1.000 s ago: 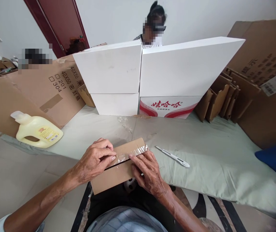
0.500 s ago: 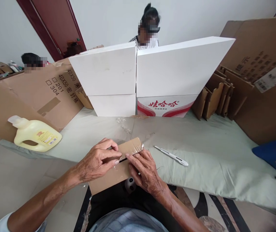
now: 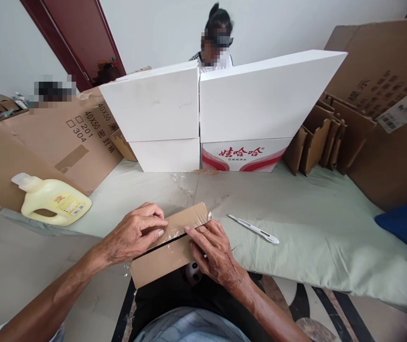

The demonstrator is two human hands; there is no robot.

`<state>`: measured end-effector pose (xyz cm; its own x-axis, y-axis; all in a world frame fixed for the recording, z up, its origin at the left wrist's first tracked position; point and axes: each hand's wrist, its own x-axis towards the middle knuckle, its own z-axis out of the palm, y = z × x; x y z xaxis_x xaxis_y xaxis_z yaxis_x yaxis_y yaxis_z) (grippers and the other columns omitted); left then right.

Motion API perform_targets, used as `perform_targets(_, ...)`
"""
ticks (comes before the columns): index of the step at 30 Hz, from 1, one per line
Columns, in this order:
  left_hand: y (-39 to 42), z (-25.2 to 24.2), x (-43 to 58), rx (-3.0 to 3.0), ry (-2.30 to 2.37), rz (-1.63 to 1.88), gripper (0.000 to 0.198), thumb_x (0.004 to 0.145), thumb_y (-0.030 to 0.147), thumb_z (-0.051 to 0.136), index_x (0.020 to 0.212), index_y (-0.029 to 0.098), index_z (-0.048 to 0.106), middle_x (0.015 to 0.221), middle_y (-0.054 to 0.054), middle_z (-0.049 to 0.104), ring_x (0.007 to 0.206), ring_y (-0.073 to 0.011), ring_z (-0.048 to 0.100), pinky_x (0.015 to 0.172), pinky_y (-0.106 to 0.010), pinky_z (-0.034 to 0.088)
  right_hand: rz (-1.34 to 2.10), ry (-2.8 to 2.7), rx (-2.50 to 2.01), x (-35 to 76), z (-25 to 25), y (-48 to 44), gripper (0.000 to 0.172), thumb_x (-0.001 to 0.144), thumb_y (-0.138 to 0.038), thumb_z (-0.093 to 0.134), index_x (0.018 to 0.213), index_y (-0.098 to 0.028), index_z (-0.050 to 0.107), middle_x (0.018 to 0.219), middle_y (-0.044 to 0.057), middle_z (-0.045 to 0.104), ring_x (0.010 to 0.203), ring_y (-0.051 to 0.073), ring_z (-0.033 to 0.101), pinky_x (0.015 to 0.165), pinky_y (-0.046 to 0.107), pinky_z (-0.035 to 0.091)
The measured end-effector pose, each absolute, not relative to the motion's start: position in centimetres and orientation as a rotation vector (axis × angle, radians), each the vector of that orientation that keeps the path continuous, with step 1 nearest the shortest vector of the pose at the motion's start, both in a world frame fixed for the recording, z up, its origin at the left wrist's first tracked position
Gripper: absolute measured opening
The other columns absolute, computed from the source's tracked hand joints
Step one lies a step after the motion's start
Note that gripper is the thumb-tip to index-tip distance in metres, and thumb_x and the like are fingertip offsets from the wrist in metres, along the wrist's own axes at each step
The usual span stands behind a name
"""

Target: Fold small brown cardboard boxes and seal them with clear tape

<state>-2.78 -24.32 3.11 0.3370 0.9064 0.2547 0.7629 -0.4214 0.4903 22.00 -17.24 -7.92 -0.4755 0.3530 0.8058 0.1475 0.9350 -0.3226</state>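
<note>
A small brown cardboard box (image 3: 162, 266) rests over my lap against the table edge, with a dark gap between its two top flaps. Clear tape (image 3: 173, 233) lies wrinkled across that gap. My left hand (image 3: 137, 232) is on the left part of the far flap, thumb and forefinger apart. At the right end, my right hand (image 3: 212, 247) grips the box, its forefinger pressing beside the gap and its thumb lower on the near flap. A white craft knife (image 3: 253, 229) lies on the cloth to the right of the box.
Two white cartons (image 3: 164, 109) stand ahead on the cloth-covered table (image 3: 296, 237). Folded cardboard pieces (image 3: 317, 142) lean at right. A yellow detergent bottle (image 3: 57, 202) lies at left by a large brown carton (image 3: 61, 133). A person (image 3: 218, 38) is behind the cartons.
My left hand has slid left along the flap, its thumb and forefinger spreading and uncovering the tape over the gap. My right hand stays in place on the box.
</note>
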Motion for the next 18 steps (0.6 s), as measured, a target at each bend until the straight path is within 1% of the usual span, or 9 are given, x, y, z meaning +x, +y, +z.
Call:
perform_targets(6, -24.6, 2.5, -3.3, 2.324, 1.456, 0.741, 0.033, 0.104, 0.006, 0.056, 0.115, 0.021, 0.083, 0.109, -0.007, 0.070, 0.095, -0.0145, 0.068, 0.077, -0.023, 0.054, 0.241, -2.056, -0.348, 21.8, -7.9, -17.2, 0.046, 0.100, -0.006, 0.059, 0.143, -0.021, 0.059, 0.107, 0.009, 0.080, 0.099, 0.026, 0.069, 0.092, 0.043, 0.054)
perform_targets(9, -24.7, 2.4, -3.2, 2.287, 1.462, 0.736, 0.032, 0.105, 0.008, 0.056, 0.116, 0.022, 0.083, 0.110, -0.008, 0.071, 0.097, -0.0149, 0.068, 0.076, -0.023, 0.054, 0.236, -2.050, -0.346, 21.8, -7.9, -17.2, 0.043, 0.101, -0.007, 0.059, 0.142, -0.020, 0.060, 0.105, 0.008, 0.080, 0.098, 0.025, 0.068, 0.091, 0.042, 0.054)
perform_targets(12, -24.6, 2.7, -2.8, 2.231, 1.476, 0.707, 0.031, 0.104, 0.009, 0.056, 0.112, 0.023, 0.083, 0.112, -0.008, 0.071, 0.099, -0.0159, 0.068, 0.076, -0.023, 0.054, 0.234, -2.057, -0.347, 21.8, -7.8, -17.2, 0.042, 0.101, -0.007, 0.059, 0.142, -0.020, 0.060, 0.107, 0.009, 0.080, 0.100, 0.025, 0.068, 0.092, 0.042, 0.053)
perform_targets(14, -24.5, 2.9, -2.5, 2.212, 1.450, 0.697, 0.031, 0.101, 0.008, 0.059, 0.113, 0.023, 0.083, 0.115, -0.008, 0.070, 0.103, -0.0171, 0.068, 0.081, -0.025, 0.056, 0.237, -2.064, -0.349, 21.8, -7.7, -17.2, 0.042, 0.101, -0.006, 0.059, 0.141, -0.019, 0.060, 0.107, 0.008, 0.080, 0.100, 0.025, 0.067, 0.092, 0.042, 0.053)
perform_targets(16, -24.3, 2.9, -2.3, 2.214, 1.405, 0.690, 0.031, 0.094, 0.008, 0.068, 0.117, 0.024, 0.082, 0.119, -0.008, 0.070, 0.109, -0.0194, 0.069, 0.092, -0.029, 0.058, 0.243, -2.064, -0.350, 21.8, -7.6, -17.2, 0.043, 0.101, -0.005, 0.059, 0.141, -0.019, 0.060, 0.105, 0.008, 0.080, 0.096, 0.025, 0.066, 0.090, 0.041, 0.052)
perform_targets(18, -24.0, 2.7, -2.1, 2.226, 1.380, 0.687, 0.038, 0.086, 0.007, 0.077, 0.120, 0.024, 0.081, 0.122, -0.008, 0.069, 0.113, -0.0212, 0.069, 0.101, -0.034, 0.058, 0.252, -2.062, -0.352, 21.8, -7.5, -17.2, 0.043, 0.101, -0.005, 0.059, 0.142, -0.020, 0.060, 0.102, 0.007, 0.079, 0.093, 0.024, 0.065, 0.088, 0.040, 0.052)
